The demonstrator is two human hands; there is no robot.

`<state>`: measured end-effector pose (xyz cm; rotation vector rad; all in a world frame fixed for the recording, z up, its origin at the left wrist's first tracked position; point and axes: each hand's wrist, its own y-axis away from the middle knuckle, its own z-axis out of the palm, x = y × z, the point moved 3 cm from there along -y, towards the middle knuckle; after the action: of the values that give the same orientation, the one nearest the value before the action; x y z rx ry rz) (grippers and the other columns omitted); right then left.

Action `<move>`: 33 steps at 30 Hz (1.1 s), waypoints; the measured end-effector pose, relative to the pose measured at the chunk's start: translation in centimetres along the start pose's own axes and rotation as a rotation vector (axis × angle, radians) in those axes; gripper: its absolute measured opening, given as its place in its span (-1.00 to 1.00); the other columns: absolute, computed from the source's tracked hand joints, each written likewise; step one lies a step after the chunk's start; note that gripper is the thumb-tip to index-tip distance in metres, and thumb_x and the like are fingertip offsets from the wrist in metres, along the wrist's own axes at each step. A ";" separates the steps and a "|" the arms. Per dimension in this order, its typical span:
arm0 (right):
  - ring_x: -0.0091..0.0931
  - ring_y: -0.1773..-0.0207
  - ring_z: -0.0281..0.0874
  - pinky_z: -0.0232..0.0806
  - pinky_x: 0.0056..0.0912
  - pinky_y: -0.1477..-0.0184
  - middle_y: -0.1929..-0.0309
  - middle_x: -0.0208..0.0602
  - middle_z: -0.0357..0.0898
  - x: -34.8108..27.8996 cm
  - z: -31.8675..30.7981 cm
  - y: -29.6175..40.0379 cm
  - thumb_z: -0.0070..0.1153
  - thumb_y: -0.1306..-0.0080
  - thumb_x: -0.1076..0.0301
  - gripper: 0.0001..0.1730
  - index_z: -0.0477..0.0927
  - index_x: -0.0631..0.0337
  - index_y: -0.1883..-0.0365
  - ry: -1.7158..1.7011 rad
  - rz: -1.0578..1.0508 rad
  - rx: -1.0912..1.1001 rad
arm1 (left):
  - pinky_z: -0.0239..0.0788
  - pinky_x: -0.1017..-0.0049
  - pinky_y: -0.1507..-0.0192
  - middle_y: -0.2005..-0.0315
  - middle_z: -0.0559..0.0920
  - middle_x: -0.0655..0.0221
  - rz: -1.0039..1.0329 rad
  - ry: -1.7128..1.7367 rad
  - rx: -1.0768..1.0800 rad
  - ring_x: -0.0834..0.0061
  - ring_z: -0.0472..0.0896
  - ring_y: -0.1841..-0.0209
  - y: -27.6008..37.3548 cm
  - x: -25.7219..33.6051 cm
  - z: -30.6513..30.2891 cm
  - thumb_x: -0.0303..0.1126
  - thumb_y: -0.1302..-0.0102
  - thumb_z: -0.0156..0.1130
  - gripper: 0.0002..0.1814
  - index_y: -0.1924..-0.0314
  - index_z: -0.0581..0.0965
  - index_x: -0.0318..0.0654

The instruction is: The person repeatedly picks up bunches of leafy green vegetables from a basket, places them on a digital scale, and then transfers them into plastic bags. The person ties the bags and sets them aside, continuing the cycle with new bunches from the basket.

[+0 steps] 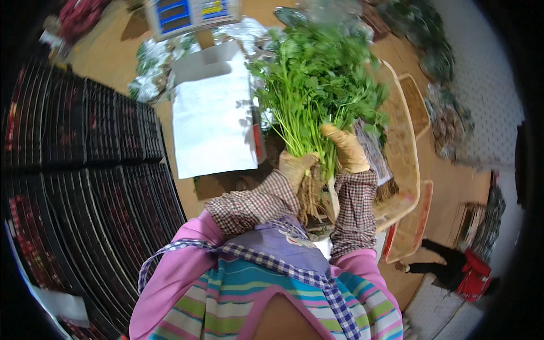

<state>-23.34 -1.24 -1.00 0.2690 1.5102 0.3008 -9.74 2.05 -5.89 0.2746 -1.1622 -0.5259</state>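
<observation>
My left hand (297,168), in a tan glove, is closed around the lower stems of a large bunch of leafy greens (318,80), which look like coriander or leaf celery. Pale brown roots (312,195) hang below that grip, toward my apron. My right hand (348,151), gloved too, lies against the right side of the stems with a finger pointing up along them. Whether it grips any stems is hidden. The leaves fan out away from me, partly over a yellow plastic crate (410,148) in which printed paper (374,153) and more roots show.
A white sheet (214,123) covers a flat platform left of the greens, with a display unit (193,15) on a post behind. Plastic-bagged greens (151,68) lie beyond. Stacked black crates (97,170) line the left. A person in red (471,274) is at the far right.
</observation>
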 end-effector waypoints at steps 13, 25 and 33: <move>-0.23 0.01 0.39 0.32 -0.34 0.01 0.13 0.02 0.42 -6.1 21.3 -10.2 0.33 0.17 0.12 -0.23 0.34 0.28 0.01 1.187 -0.965 -0.688 | 0.45 0.43 0.29 0.14 0.43 0.12 0.166 1.027 0.135 0.33 0.48 0.24 -11.0 -6.7 -11.2 -0.27 -0.29 -0.14 -0.61 -0.04 0.25 -0.37; -0.08 -0.35 -0.19 -0.23 -0.07 -0.30 -0.30 0.13 -0.17 -0.4 22.5 -12.0 0.29 0.12 0.01 0.14 -0.17 -0.05 -0.32 1.477 -0.538 -0.697 | 0.49 0.21 0.40 0.43 0.51 0.32 -0.402 0.593 0.087 0.30 0.55 0.38 -2.6 -5.1 -16.8 -0.29 -0.09 0.25 -0.68 0.18 0.41 -0.20; -0.46 -0.06 0.31 0.12 -0.48 -0.13 -0.02 -0.19 0.39 0.6 -8.7 -4.8 0.06 -0.18 0.29 -0.45 0.29 0.33 -0.11 0.330 -0.077 0.251 | 0.54 0.38 0.28 0.26 0.56 0.07 -0.553 0.313 -0.122 0.34 0.60 0.27 1.3 -3.8 -18.7 -0.32 -0.33 -0.10 -0.63 0.03 0.33 -0.53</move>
<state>-31.88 -5.58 -3.67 0.3715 1.8837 0.0948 6.65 3.98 -15.45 0.5582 -0.7380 -0.9968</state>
